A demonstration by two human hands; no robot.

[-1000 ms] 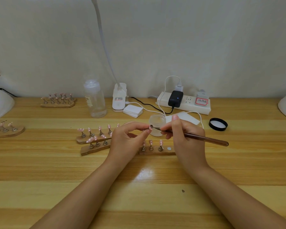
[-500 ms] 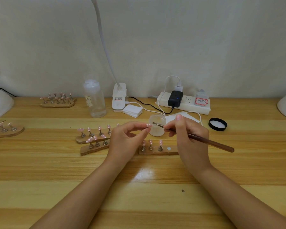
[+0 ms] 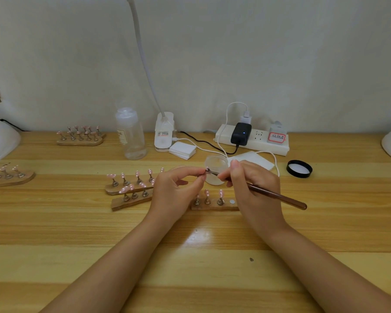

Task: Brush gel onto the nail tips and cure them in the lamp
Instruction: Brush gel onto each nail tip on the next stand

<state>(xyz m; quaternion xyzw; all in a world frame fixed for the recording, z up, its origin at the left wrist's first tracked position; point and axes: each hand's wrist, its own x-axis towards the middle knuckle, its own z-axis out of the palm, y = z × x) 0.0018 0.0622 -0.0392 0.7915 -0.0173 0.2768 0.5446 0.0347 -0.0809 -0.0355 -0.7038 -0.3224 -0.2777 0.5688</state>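
From the head view, the left hand [image 3: 174, 190] pinches a small metal-stemmed nail tip holder [image 3: 204, 173] between thumb and forefinger, lifting it clear of the desk [image 3: 77, 233], probably so the tip faces the bristles at a steady angle. The right hand [image 3: 253, 188] grips a slim brown wooden-handled gel brush [image 3: 278, 196] like a pen, its fine point touching the held tip; the handle trails away to the right of that hand.

Just behind the two fingertips stands one small frosted gel jar [image 3: 216, 169], open and near, most likely so the brush can be reloaded with a short reach. Its black round lid [image 3: 299, 168] lies to the right of the right hand, well apart.

Below the right hand sits one wooden stand [image 3: 215, 205] carrying three pink tips and one bare magnet spot, seemingly where the held tip belongs. Left of the left hand lie two more wooden strips [image 3: 127, 195] of pink tips; their count is partly hidden. Two further stands sit far left and far back.

One white domed curing lamp [image 3: 0, 141] waits far left of the left hand; another white shape shows at the far right edge.
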